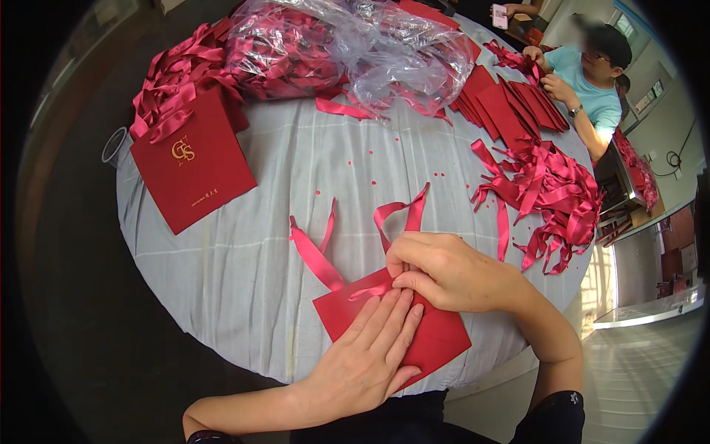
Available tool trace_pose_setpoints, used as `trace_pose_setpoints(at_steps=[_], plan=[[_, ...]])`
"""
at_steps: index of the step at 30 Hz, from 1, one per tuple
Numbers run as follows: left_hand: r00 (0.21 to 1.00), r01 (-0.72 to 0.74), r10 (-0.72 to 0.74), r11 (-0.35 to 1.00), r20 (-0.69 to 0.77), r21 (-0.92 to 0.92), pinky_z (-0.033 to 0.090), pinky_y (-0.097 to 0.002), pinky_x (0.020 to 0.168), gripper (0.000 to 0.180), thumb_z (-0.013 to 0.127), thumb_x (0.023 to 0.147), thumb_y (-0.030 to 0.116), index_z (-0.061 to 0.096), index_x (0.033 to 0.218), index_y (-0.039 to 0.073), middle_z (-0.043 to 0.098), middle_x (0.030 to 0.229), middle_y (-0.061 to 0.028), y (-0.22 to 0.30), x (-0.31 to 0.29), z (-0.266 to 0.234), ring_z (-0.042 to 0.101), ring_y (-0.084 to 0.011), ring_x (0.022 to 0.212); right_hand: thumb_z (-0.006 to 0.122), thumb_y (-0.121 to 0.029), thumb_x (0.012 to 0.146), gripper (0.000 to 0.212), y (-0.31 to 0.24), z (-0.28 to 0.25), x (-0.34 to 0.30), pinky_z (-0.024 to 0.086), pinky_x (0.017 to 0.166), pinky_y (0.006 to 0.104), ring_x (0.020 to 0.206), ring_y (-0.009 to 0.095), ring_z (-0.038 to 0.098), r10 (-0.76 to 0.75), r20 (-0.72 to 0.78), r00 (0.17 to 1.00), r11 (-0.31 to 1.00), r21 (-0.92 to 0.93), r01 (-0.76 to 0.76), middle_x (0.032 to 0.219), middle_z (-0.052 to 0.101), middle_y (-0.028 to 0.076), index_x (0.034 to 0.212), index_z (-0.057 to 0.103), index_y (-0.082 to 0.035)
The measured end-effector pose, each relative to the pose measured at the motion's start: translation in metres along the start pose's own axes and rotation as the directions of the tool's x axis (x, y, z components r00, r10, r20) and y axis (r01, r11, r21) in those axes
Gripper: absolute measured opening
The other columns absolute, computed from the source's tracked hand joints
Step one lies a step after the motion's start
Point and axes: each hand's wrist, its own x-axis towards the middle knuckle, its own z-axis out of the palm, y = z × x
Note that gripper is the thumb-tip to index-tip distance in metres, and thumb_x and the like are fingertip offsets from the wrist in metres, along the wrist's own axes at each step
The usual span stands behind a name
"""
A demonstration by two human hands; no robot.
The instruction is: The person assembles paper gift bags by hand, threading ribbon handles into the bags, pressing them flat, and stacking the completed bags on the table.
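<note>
A red paper bag lies flat and slanted at the table's near edge. My left hand rests palm down across it, fingers stretched out. Close above those fingertips, my right hand pinches at the bag's upper part, where a short piece of pink-red ribbon shows; its fingers partly hide the grip. Two ribbon tails stick out beyond the bag's left top edge. Another ribbon loop rises past the right hand.
A finished-looking red bag with gold print lies left, beside heaped ribbons. Clear plastic covers more ribbon at the back. Folded red bags and loose ribbons lie right. Across the table, a person handles ribbon.
</note>
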Motion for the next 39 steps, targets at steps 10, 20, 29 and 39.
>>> trace_pose_setpoints(at_steps=[10, 20, 29, 39], plan=[[0.999, -0.018, 0.018, 1.0, -0.038, 0.001, 0.028, -0.0435, 0.108, 0.067, 0.052, 0.089, 0.037, 0.037, 0.133, -0.012, 0.041, 0.133, -0.0284, -0.001, -0.001, 0.002, 0.038, -0.0372, 0.127, 0.065, -0.013, 0.083, 0.015, -0.011, 0.002, 0.017, 0.045, 0.058, 0.034, 0.064, 0.025, 0.056, 0.013, -0.077, 0.997, 0.998, 0.061, -0.008, 0.077, 0.056, 0.011, 0.084, 0.059, 0.0], [0.997, -0.032, 0.03, 0.998, -0.065, -0.045, 0.025, -0.0438, 0.11, 0.064, 0.047, 0.091, 0.038, 0.04, 0.13, -0.011, 0.044, 0.131, -0.0263, -0.004, -0.006, 0.007, 0.037, -0.0367, 0.127, 0.066, -0.017, 0.08, 0.022, -0.014, 0.037, 0.05, 0.042, 0.058, 0.037, 0.065, 0.027, 0.054, 0.099, -0.03, 0.995, 0.994, -0.052, -0.101, 0.07, 0.055, 0.013, 0.072, 0.056, 0.001], [0.999, -0.015, 0.014, 1.0, -0.051, -0.007, 0.025, -0.0444, 0.109, 0.061, 0.047, 0.091, 0.036, 0.042, 0.129, -0.011, 0.046, 0.127, -0.0245, -0.003, -0.004, 0.005, 0.04, -0.0361, 0.124, 0.065, -0.01, 0.079, 0.015, -0.001, 0.051, 0.053, 0.04, 0.055, 0.0352, 0.059, 0.025, 0.052, -0.004, -0.241, 0.971, 0.999, 0.033, 0.013, 0.071, 0.053, 0.012, 0.074, 0.057, 0.001], [0.998, -0.037, 0.036, 0.999, -0.046, -0.012, 0.027, -0.0466, 0.108, 0.063, 0.054, 0.087, 0.035, 0.041, 0.128, -0.012, 0.044, 0.128, -0.0257, 0.001, -0.003, 0.006, 0.038, -0.0395, 0.124, 0.064, -0.013, 0.082, 0.018, 0.002, 0.057, 0.047, 0.04, 0.059, 0.0378, 0.064, 0.027, 0.053, -0.013, -0.316, 0.949, 1.0, 0.014, 0.019, 0.072, 0.053, 0.012, 0.074, 0.056, 0.001]])
